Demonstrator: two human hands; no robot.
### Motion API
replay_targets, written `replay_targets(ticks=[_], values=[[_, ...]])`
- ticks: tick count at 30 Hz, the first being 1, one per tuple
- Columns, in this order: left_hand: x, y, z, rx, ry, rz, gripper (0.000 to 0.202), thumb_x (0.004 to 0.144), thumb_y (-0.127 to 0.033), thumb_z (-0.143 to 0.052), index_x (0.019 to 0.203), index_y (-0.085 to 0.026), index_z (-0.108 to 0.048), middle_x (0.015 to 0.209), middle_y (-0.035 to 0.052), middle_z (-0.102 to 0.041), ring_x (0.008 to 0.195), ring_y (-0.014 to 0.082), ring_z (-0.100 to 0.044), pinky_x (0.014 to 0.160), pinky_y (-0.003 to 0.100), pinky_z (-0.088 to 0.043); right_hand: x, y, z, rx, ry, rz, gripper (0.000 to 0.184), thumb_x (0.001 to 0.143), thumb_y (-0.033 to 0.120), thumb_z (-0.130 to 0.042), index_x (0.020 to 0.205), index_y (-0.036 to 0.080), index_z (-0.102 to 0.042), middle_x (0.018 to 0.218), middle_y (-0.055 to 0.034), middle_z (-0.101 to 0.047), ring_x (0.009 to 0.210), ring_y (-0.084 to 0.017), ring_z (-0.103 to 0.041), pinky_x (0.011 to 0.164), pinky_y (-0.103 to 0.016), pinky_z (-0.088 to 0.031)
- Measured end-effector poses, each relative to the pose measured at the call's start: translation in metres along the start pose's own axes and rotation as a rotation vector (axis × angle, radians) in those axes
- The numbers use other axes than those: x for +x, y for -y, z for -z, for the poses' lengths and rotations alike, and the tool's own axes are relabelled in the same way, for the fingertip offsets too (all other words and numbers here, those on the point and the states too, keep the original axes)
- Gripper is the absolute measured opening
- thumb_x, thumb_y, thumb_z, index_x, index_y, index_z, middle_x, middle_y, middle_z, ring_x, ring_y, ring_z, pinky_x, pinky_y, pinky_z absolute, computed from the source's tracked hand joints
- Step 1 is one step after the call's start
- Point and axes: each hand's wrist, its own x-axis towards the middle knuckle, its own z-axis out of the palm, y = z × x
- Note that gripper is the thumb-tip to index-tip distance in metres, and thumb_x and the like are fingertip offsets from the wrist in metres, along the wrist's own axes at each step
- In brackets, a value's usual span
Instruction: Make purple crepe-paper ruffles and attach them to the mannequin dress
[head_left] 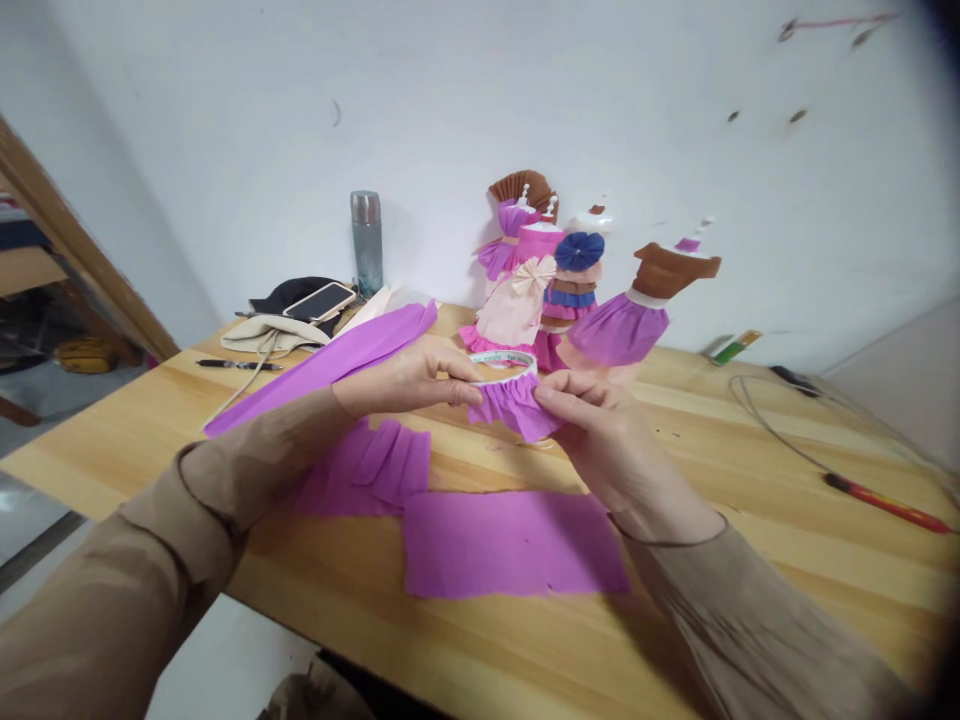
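Above the wooden table (750, 560), both hands hold a small gathered piece of purple crepe paper (516, 405) stuck along a strip of white tape (504, 362). My left hand (409, 378) pinches its left end, fingers closed. My right hand (600, 420) pinches the right end from below. A flat purple crepe sheet (510, 545) lies on the table just under the hands. A pleated purple piece (375, 470) lies to its left, partly under my left arm. A long folded purple strip (337, 365) stretches away behind my left hand.
Several paper-dressed doll figures (555, 280) stand at the back by the wall. A phone (320, 300) rests on a cloth bag (277, 330) beside a grey bottle (367, 243). A pen (238, 365) lies at the left. A red-handled tool (885, 503) and cables (787, 425) lie at the right.
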Motion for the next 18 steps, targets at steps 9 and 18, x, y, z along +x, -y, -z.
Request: replay_targets(ticks=[9, 18], values=[[0.001, -0.002, 0.0, -0.055, 0.015, 0.021, 0.021, 0.088, -0.031, -0.064, 0.086, -0.015, -0.078, 0.078, 0.0034, -0.074, 0.07, 0.0115, -0.062, 0.065, 0.021, -0.047, 0.002, -0.006, 0.008, 0.071, 0.069, -0.111, 0.022, 0.064, 0.031, -0.086, 0.067, 0.018, -0.069, 0.064, 0.0009, -0.061, 0.059, -0.012, -0.054, 0.057, -0.027, -0.047], [0.002, -0.003, -0.001, -0.083, 0.003, 0.038, 0.017, 0.084, -0.027, -0.066, 0.08, -0.015, -0.076, 0.073, 0.0033, -0.07, 0.07, 0.0124, -0.059, 0.066, 0.022, -0.047, 0.005, -0.008, 0.008, 0.094, 0.053, -0.11, 0.017, 0.067, 0.03, -0.08, 0.065, 0.019, -0.067, 0.065, -0.0012, -0.061, 0.06, -0.014, -0.053, 0.058, -0.03, -0.046]])
